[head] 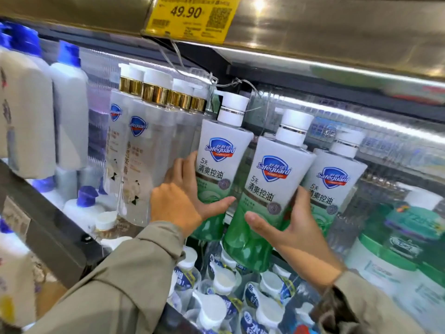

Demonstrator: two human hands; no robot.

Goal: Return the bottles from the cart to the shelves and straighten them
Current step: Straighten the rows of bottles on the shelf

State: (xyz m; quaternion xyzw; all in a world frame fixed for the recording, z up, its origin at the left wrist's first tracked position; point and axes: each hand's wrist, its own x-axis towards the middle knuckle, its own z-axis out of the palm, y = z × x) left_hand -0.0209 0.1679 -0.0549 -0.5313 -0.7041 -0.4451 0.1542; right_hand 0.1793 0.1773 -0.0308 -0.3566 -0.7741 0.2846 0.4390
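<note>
Head: three green bottles, two hands

Khaki-grey jacket sleeves, bare hands

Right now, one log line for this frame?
left hand: grips left green bottle | right hand: grips middle green bottle | third green bottle: rightmost
</note>
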